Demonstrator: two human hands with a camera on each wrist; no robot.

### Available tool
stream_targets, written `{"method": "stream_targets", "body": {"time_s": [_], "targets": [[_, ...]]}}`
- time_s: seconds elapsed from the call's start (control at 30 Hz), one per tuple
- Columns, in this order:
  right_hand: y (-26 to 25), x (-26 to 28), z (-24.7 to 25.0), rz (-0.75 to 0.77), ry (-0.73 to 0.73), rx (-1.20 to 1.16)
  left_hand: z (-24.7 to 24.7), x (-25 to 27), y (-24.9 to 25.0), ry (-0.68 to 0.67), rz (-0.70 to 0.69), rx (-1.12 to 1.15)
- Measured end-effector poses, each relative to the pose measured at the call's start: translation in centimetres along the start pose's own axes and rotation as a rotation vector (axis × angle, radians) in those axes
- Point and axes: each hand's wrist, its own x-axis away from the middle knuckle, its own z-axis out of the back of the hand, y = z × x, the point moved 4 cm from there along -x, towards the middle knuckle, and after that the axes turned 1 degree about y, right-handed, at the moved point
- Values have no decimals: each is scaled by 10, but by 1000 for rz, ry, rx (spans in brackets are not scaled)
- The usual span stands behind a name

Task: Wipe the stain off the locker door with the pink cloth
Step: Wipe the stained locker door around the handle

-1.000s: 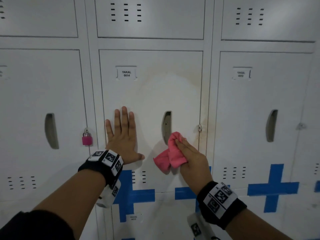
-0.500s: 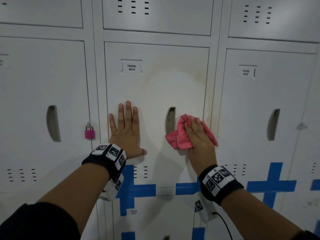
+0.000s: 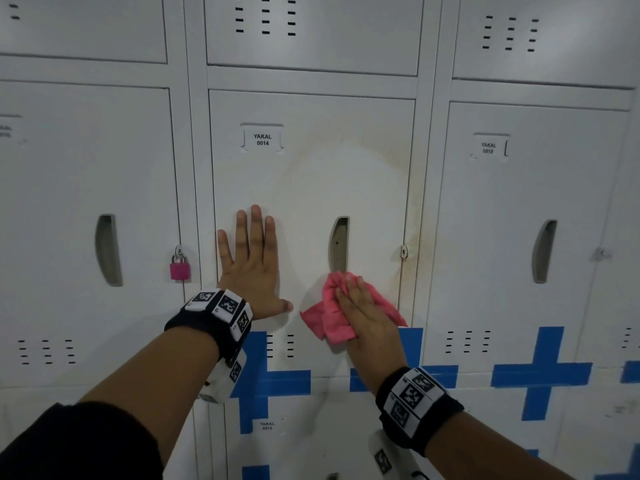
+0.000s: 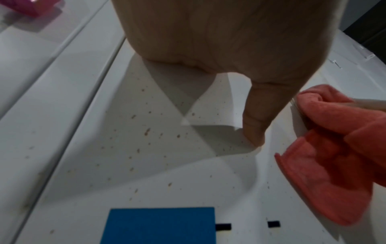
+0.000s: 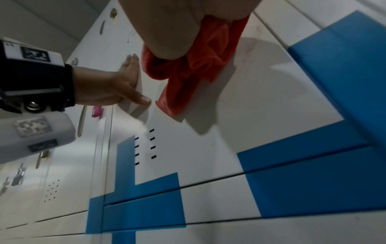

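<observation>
Pink cloth (image 3: pixel 337 311) now flattened against the locker door (image 3: pixel 311 188) just below the recessed handle slot (image 3: pixel 339 244), lower than half a second ago, when pressed beside the slot. Right hand (image 3: pixel 369 318) laid over it, fingers straight and close together, pressing rather than pinching. Left hand (image 3: pixel 252 268) unmoved left of the slot, fingers spread flat, bracing the door. Brownish stain (image 3: pixel 403 216) still ringing a paler, cleaned-looking patch above the slot and running down the edge right of it; probably a downstroke, with much left to wipe.

Left wrist: thumb (image 4: pixel 255 118) on the door, brown specks (image 4: pixel 147 131) near it, cloth right of it.

Right wrist: bunched cloth under the palm, loose corner hanging towards the vent slits (image 5: pixel 144 147).
</observation>
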Motion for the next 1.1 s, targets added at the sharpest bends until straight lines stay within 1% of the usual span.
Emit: {"method": "stream_targets", "body": {"time_s": [0.1, 0.2, 0.23, 0.3, 0.37, 0.4, 0.43, 0.5, 0.57, 0.67, 0.77, 0.87, 0.97, 1.1], "targets": [[1, -2, 4, -3, -40, -51, 2, 0, 0, -8, 5, 1], [-6, -12, 22, -24, -10, -200, 2, 0, 0, -9, 13, 1], [-11, -20, 31, -41, 18, -255, 1, 0, 0, -9, 19, 0], [-21, -42, 52, -48, 131, -312, 1, 0, 0, -7, 34, -1], [-27, -69, 69, -35, 253, -261, 1, 0, 0, -9, 39, -7], [-27, -83, 73, -31, 277, -218, 0, 0, 0, -11, 38, -11], [-29, -95, 75, -34, 261, -185, 1, 0, -1, -13, 35, -13], [-30, -108, 70, -41, 131, -106, 1, 0, -1, -18, 31, -12], [-33, -108, 58, 40, 47, 70, 1, 0, -1, -23, 34, -15], [-32, -98, 39, 176, 57, 238, 1, 0, -1, -18, 19, -14], [-23, -83, 19, 313, -2, 381, 0, 0, 0, -10, 12, -13], [-18, -62, 4, 416, -121, 445, 0, -1, -1, 2, 10, -20], [-10, -45, -4, 496, -232, 427, 0, -1, -1, 8, 3, -19], [-13, -39, 3, 618, -268, 477, 0, 0, -2, -1, 10, -28]]}}
